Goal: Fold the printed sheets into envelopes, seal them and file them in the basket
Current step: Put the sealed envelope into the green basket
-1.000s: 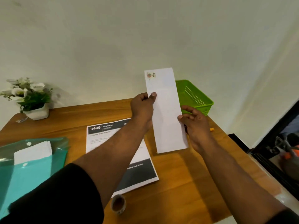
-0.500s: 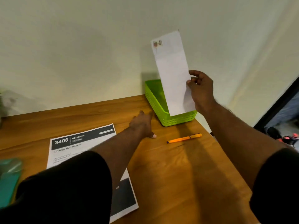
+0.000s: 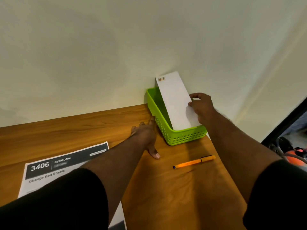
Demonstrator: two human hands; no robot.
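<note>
A white envelope [image 3: 174, 100] with a small stamp at its top corner stands on end inside the green plastic basket [image 3: 182, 138] at the table's back right, leaning toward the wall. My right hand [image 3: 201, 108] pinches its right edge. My left hand [image 3: 146, 135] lies flat on the wooden table just left of the basket, fingertips touching the basket's side. A printed sheet [image 3: 49, 168] headed "3406 BEDROOM" lies at the left, partly under my left arm.
An orange pen [image 3: 194, 161] lies on the table in front of the basket. The wall runs right behind the basket. The table's right edge drops to a dark floor area with orange gear [image 3: 295, 155].
My right hand has lowered the envelope from above the basket down into it. My left hand slid forward to the basket's side. The view shifted right.
</note>
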